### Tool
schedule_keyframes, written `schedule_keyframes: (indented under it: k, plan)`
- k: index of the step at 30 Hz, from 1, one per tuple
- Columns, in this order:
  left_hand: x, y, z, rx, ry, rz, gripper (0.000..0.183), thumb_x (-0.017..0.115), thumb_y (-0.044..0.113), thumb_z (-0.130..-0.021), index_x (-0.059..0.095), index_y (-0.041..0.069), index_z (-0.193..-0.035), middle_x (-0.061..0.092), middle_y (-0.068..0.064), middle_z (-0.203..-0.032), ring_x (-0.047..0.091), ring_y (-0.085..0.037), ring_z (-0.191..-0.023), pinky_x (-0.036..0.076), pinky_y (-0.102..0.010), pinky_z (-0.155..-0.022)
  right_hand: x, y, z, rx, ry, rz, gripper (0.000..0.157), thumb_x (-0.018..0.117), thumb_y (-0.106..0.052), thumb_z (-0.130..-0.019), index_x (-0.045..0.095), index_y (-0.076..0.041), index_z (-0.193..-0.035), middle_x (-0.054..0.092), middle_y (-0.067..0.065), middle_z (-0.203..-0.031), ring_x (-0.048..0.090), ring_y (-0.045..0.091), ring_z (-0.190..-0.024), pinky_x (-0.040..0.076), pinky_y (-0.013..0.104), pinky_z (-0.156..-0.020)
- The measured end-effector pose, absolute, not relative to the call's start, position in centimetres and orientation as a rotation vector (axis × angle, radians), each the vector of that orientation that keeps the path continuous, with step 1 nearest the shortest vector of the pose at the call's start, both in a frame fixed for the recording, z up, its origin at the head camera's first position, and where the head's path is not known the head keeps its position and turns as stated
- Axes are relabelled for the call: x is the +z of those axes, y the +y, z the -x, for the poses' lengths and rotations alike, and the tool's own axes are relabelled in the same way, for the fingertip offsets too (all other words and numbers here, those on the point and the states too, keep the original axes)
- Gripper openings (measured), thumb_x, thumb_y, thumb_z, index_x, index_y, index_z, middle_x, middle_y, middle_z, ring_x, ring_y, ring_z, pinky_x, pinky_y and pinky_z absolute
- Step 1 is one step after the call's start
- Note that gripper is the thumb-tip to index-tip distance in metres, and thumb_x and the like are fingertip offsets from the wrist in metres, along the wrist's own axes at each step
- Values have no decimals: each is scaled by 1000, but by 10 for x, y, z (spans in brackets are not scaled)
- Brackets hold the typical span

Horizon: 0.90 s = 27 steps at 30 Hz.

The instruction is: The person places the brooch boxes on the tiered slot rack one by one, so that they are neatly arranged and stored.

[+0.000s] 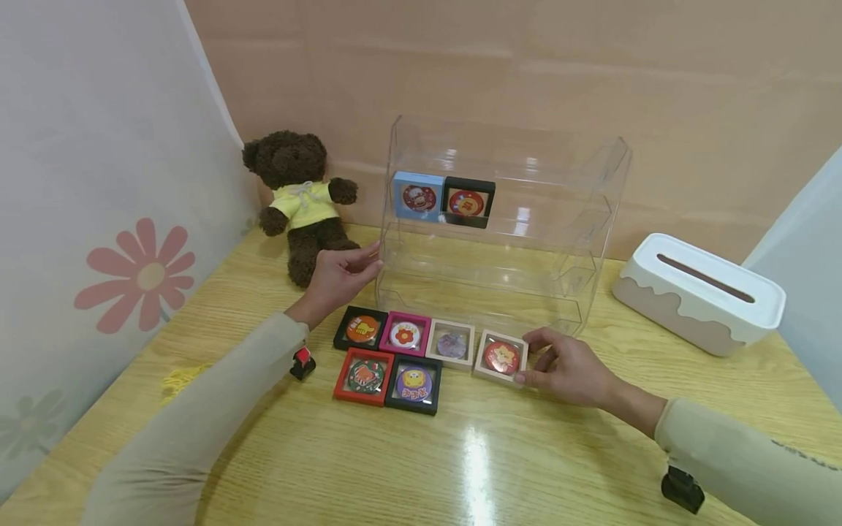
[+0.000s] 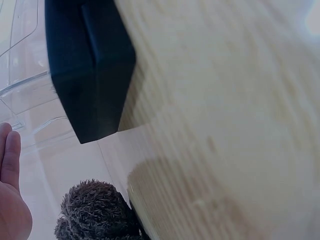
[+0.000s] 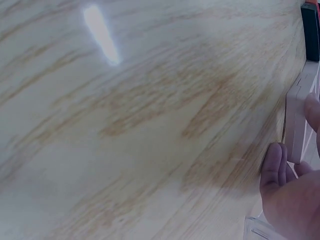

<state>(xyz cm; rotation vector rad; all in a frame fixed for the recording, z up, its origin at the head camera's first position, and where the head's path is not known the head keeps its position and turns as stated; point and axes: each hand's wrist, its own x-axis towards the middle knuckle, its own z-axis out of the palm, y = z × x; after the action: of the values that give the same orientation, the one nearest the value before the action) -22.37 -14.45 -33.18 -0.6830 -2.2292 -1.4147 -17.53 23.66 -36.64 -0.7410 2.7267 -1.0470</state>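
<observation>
My right hand holds the right end of a beige square badge frame with a red badge inside. In the right wrist view, my thumb lies on one side of this frame and my fingers on another. At the clear acrylic display rack, my left hand touches the left side with straight fingers. On the rack's upper tier a light-blue badge frame stands beside a black one. Several more framed badges lie in two rows before the rack.
A brown teddy bear in a yellow top sits left of the rack. To the right stands a white and beige tissue box. Yellow strands lie near the left table edge. A flowered curtain borders the left.
</observation>
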Motion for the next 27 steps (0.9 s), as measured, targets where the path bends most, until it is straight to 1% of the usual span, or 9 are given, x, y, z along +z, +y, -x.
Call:
schedule_keyframes:
  k: [5, 10, 16, 22, 27]
  plan:
    - [-332, -144, 224, -1412, -2228, 686, 32, 64, -3, -88, 61, -8, -119, 64, -23, -108, 68, -26, -87, 54, -26, -69, -365, 237, 173, -1105, 2720, 737, 54, 85, -21, -73, 54, 1, -111, 63, 4, -89, 62, 17, -76, 53, 26, -62]
    - [-332, -145, 223, -1428, -2227, 678, 32, 64, -2, -88, 61, -8, -119, 63, -23, -108, 68, -27, -86, 54, -25, -68, -363, 237, 171, -1180, 2732, 766, 47, 85, -14, -71, 54, -1, -104, 64, 5, -90, 65, 21, -80, 54, 24, -65]
    - [-332, -145, 222, -1441, -2231, 671, 31, 64, -1, -89, 61, -7, -119, 64, -21, -107, 68, -26, -86, 54, -25, -68, -359, 237, 169, -1192, 2829, 824, 34, 84, -9, -72, 58, -5, -93, 64, 2, -85, 65, 15, -75, 54, 24, -62]
    - [-332, -145, 222, -1429, -2227, 672, 30, 64, -2, -89, 62, -7, -119, 65, -21, -105, 68, -26, -85, 54, -25, -68, -356, 237, 169, -1257, 2858, 944, 27, 82, -3, -71, 60, -6, -86, 63, -1, -82, 64, 13, -72, 54, 24, -59]
    - [-332, -145, 222, -1445, -2226, 673, 31, 64, -2, -89, 62, -7, -119, 65, -22, -104, 68, -26, -86, 54, -24, -67, -353, 238, 169, -1276, 2905, 1031, 21, 79, 0, -74, 63, -9, -82, 64, -3, -80, 64, 11, -69, 53, 24, -57]
